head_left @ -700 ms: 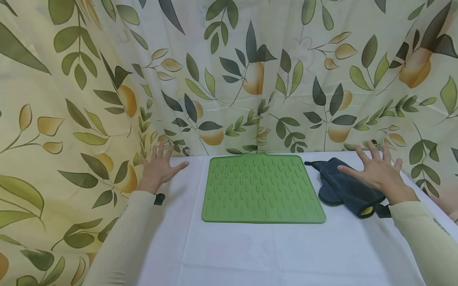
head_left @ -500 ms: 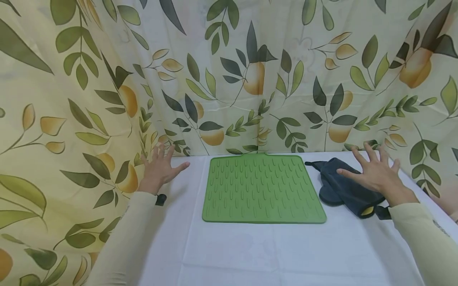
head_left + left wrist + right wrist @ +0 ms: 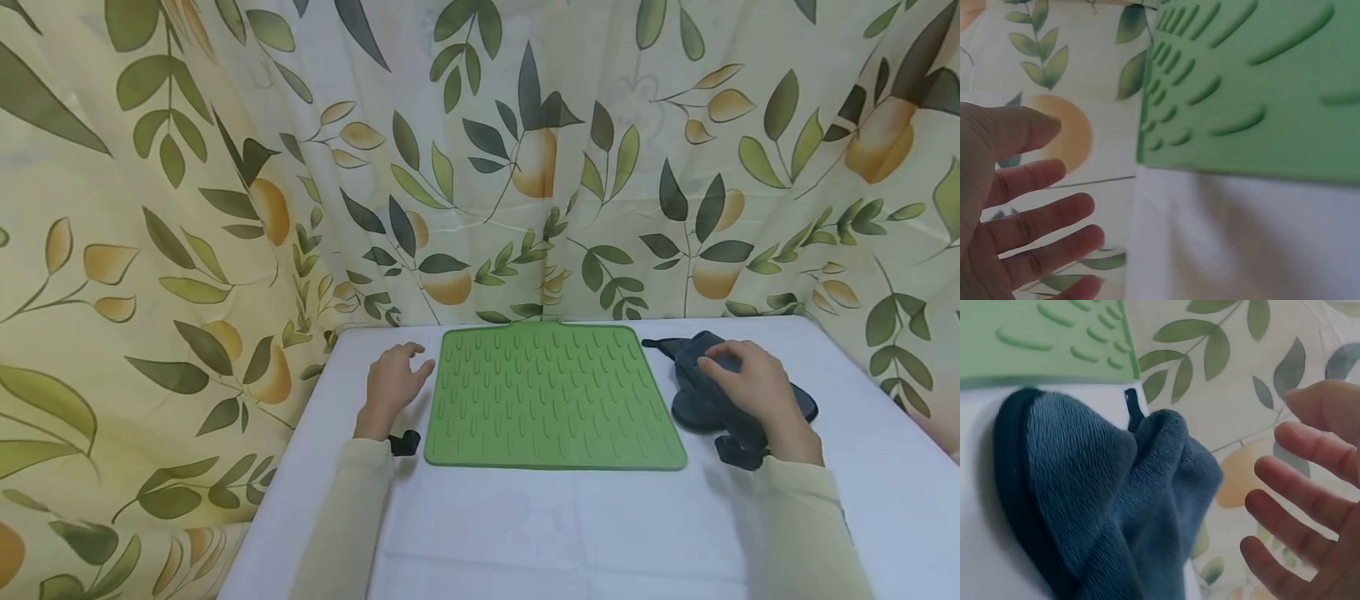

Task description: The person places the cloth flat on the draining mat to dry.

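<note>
A green mat (image 3: 555, 396) with raised oblong ridges lies flat on the table. Just off its left edge hovers my left hand (image 3: 393, 385), fingers loosely bent and holding nothing. In the left wrist view, the fingers (image 3: 1047, 228) are spread apart from the mat. To the right of the mat lies a crumpled dark blue plush cloth (image 3: 697, 404) with a small loop. My right hand (image 3: 757, 387) is over the cloth and hides part of it. The right wrist view has its relaxed fingers (image 3: 1297, 506) apart from the fluffy cloth (image 3: 1079, 469).
A white cloth (image 3: 480, 525) covers the table. Behind and to the left hangs a curtain (image 3: 480, 167) printed with leaves and fruit, meeting the table's back edge. A dark band with a small device (image 3: 405, 443) is on the left wrist; a similar one (image 3: 738, 454) is on the right.
Both hands came inward and lower from wide-spread poses, and their fingers relaxed. The left moved right toward the mat; the right moved left over the cloth. Mat and cloth stayed put.
</note>
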Demonstrator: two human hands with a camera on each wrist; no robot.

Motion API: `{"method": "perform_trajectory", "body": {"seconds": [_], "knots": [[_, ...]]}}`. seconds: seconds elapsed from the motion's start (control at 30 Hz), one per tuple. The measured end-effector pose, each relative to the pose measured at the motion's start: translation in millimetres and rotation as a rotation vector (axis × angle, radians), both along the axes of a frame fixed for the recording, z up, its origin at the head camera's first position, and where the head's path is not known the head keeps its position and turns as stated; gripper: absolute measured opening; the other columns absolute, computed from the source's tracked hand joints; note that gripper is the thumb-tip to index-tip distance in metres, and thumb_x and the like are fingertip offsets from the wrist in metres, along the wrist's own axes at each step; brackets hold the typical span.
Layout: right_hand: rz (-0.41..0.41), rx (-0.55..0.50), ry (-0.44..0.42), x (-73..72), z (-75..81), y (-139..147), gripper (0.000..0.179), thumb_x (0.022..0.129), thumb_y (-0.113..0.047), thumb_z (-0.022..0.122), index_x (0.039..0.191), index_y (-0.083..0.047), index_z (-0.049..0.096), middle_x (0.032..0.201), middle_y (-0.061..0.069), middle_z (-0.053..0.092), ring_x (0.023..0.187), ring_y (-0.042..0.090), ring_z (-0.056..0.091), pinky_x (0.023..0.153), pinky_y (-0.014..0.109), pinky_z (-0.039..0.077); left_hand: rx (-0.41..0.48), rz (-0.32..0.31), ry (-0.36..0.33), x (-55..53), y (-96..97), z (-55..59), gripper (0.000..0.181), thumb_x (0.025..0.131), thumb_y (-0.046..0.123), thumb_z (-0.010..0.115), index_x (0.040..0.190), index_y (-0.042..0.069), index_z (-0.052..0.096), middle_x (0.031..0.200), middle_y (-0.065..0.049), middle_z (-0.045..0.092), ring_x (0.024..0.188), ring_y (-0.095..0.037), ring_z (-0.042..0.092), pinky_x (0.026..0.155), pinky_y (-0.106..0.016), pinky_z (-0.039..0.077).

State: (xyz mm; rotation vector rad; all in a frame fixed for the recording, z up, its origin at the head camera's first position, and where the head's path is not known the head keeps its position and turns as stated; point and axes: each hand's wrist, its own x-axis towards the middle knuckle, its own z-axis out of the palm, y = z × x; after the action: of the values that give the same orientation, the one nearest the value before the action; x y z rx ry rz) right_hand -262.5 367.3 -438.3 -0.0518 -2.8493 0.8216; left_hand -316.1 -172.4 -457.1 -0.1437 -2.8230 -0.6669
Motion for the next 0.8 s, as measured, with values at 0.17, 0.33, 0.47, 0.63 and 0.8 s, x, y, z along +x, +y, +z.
{"method": "perform_trajectory", "body": {"seconds": [0.17,0.33,0.47,0.63,0.8], "knots": [[-0.077,-0.120,0.030,-3.3,-11.9,-8,0.053,0.104,-0.039,0.055,0.133,0.006,0.056,0.138,0.037,0.048,0.128,0.055,0.044,0.101,0.070,0.036,0.143,0.053,-0.082,1.8,11.1,-20.5,0.029,0.096,0.033,0.069,0.117,0.014,0.073,0.106,-0.007,0.076,0.092,-0.027,0.072,0.074,-0.044,0.055],[-0.090,-0.117,0.005,-7.6,-29.0,-8,0.068,0.102,-0.038,0.059,0.149,0.008,0.041,0.145,0.042,0.036,0.134,0.060,0.035,0.105,0.073,0.032,0.196,0.056,-0.168,1.6,15.2,-36.7,0.028,0.095,0.026,0.067,0.120,0.013,0.071,0.096,-0.003,0.075,0.082,-0.020,0.068,0.072,-0.038,0.053],[-0.116,-0.127,-0.034,-9.2,-38.8,-6,0.079,0.100,-0.040,0.062,0.156,0.005,0.029,0.154,0.044,0.022,0.139,0.065,0.021,0.107,0.077,0.025,0.214,0.038,-0.191,0.6,16.1,-42.0,0.031,0.094,0.023,0.068,0.123,0.010,0.071,0.094,-0.004,0.074,0.082,-0.019,0.067,0.074,-0.038,0.053],[-0.124,-0.089,-0.110,-11.1,-47.5,-3,0.093,0.097,-0.044,0.065,0.160,0.003,0.015,0.154,0.047,0.014,0.132,0.065,0.020,0.099,0.075,0.029,0.209,0.012,-0.241,-0.4,15.3,-40.0,0.035,0.094,0.020,0.070,0.125,0.006,0.070,0.094,-0.004,0.074,0.081,-0.018,0.066,0.075,-0.037,0.053],[-0.132,-0.060,-0.184,-14.9,-50.8,-2,0.100,0.094,-0.041,0.068,0.160,0.005,0.008,0.150,0.049,0.019,0.124,0.059,0.024,0.093,0.070,0.033,0.201,0.004,-0.275,-1.2,15.2,-36.4,0.037,0.093,0.016,0.072,0.128,0.003,0.068,0.090,-0.005,0.072,0.075,-0.016,0.064,0.067,-0.029,0.049]]}}
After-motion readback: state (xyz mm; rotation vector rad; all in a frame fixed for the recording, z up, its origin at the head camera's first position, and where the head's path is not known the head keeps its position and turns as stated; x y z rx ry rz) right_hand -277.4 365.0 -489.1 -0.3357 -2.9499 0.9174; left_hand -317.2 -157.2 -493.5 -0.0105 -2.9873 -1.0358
